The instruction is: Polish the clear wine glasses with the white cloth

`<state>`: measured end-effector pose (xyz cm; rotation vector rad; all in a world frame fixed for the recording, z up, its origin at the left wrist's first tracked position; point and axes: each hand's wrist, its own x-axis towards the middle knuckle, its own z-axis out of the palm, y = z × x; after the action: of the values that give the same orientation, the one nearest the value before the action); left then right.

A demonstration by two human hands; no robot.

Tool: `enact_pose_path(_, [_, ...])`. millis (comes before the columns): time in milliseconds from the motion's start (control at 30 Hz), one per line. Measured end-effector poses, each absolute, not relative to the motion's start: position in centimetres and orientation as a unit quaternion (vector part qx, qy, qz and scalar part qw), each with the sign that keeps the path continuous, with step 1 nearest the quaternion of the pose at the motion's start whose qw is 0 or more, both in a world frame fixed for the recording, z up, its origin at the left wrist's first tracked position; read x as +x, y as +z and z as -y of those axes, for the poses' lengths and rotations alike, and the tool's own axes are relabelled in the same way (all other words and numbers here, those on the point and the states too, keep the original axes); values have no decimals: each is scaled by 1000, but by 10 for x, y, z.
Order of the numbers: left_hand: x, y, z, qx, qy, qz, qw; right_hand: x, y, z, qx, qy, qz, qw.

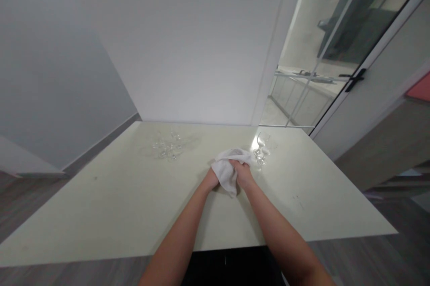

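Both of my hands meet over the middle of a pale table [101,214], wrapped in a white cloth [225,170]. My left hand [211,179] is mostly covered by the cloth. My right hand [242,173] grips the cloth from the right, fingers curled. A bit of clear glass seems to show at the cloth's top edge, but I cannot make out what is inside. Just right of the cloth stand two clear stemmed glasses [262,148].
Several clear glasses [167,145] cluster at the table's far left-centre. A white wall rises behind the table. A glass door with a black handle [355,79] is at the right. Grey wood floor surrounds the table.
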<state>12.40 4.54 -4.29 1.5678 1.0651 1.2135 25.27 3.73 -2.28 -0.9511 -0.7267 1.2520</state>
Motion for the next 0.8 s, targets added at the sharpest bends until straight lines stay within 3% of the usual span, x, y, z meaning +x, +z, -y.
enact_pose_path(100, [127, -37, -41, 629, 484, -424, 436, 256, -27, -45, -375, 615, 257, 644])
enact_pose_path(300, [133, -32, -30, 687, 459, -411, 385, 259, -22, -46, -376, 595, 212, 678])
enact_pose_path(500, [138, -26, -31, 606, 475, -403, 495, 260, -25, -49, -356, 600, 225, 680])
enact_pose_path(700, [130, -35, -28, 694, 416, -482, 336, 254, -24, -52, -389, 547, 176, 720])
enact_pose_path(800, [133, -36, -28, 673, 449, -456, 371, 259, -24, -50, -358, 569, 199, 713])
